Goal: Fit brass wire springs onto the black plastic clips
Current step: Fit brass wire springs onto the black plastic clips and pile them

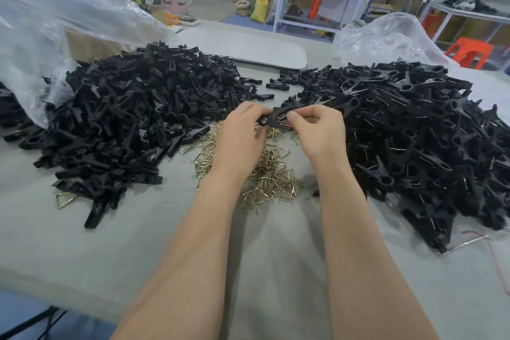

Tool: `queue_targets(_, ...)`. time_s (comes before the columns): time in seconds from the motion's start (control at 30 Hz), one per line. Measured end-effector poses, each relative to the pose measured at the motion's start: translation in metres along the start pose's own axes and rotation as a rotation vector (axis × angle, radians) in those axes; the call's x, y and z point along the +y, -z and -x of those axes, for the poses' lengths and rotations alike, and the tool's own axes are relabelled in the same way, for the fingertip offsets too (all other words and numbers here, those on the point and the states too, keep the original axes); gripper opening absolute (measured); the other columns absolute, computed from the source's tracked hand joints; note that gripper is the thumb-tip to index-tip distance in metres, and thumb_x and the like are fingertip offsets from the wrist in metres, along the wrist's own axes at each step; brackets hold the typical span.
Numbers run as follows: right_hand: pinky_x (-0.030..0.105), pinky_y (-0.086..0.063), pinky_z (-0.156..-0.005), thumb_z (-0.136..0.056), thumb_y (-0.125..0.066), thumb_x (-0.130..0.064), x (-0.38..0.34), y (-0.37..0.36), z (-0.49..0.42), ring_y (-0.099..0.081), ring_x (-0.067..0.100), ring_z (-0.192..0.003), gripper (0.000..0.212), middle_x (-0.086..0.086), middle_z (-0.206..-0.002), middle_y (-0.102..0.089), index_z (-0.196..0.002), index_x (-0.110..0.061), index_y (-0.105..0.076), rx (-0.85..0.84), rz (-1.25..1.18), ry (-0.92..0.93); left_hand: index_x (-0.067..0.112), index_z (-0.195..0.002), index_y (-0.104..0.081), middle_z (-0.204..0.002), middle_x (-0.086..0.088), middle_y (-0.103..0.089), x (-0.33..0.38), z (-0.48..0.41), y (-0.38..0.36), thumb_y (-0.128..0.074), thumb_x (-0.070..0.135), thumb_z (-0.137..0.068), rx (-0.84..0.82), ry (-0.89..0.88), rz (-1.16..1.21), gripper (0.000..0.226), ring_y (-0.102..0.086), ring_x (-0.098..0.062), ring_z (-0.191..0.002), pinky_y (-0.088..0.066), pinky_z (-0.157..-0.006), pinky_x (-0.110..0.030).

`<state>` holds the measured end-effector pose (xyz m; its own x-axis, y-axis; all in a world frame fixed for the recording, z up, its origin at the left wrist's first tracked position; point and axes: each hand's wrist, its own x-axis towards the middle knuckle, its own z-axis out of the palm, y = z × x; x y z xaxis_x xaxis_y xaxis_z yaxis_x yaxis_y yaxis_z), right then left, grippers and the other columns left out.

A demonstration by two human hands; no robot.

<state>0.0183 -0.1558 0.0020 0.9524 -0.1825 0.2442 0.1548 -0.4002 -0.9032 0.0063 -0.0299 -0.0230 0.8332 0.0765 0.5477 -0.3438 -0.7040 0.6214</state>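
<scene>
Black clip (273, 120) held just above the worktop (82, 243), centre, between both hands. Left hand (242, 135): grip pinching the clip's ring end. Right hand (317, 132): grip pinching its other end. Brass springs (265, 171) scattered directly underneath. Left heap (138, 119) and right heap (414, 132) of clips flank the hands closely; open worktop lies toward the near edge. Plastic bag (55, 22) far left.

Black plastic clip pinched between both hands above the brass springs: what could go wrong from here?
1. The left hand and right hand pinch the black plastic clip with fingers only; a slip could drop it into the pile of brass wire springs below.
2. Those springs lie tangled, so picking one may drag others.
3. The left heap of black clips and right heap of black clips nearly meet behind the hands; pieces could mix.
</scene>
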Motion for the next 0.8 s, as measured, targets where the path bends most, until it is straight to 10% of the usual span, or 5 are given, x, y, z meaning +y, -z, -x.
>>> queue_targets(0.33, 0.014, -0.037, -0.045, -0.087, -0.065, -0.009, 0.008, 0.022, -0.006, -0.041, 0.007, -0.049, 0.020, -0.001, -0.053, -0.049, -0.068, -0.008, -0.058, -0.292, -0.328, -0.317, 0.026, -0.099, -0.070, -0.075, 0.027, -0.056, 0.000, 0.002, 0.011, -0.075, 0.017, -0.080, -0.268, 0.083, 0.231, 0.021, -0.053, 0.024, -0.073, -0.040, -0.066, 0.004)
queue_targets(0.67, 0.022, -0.033, -0.053, -0.081, -0.068, -0.014, 0.012, 0.018, -0.010, -0.042, 0.010, -0.052, 0.025, -0.002, -0.053, -0.053, -0.058, -0.014, -0.058, -0.199, -0.154, -0.249, 0.018, -0.105, -0.068, -0.097, 0.002, -0.061, 0.006, 0.002, 0.010, -0.071, 0.020, -0.084, -0.283, 0.006, 0.074, 0.022, -0.059, -0.012, -0.084, -0.048, -0.079, -0.022)
queue_targets(0.8, 0.018, -0.041, -0.051, -0.082, -0.067, -0.022, 0.013, 0.027, -0.009, -0.050, 0.008, -0.053, 0.015, -0.002, -0.061, -0.054, -0.072, -0.016, -0.058, -0.486, -0.595, -0.396, 0.029, -0.092, -0.066, -0.084, 0.015, -0.061, 0.009, 0.002, 0.015, -0.074, 0.020, -0.081, -0.250, 0.048, 0.272, 0.016, -0.059, 0.000, -0.078, -0.050, -0.077, -0.017)
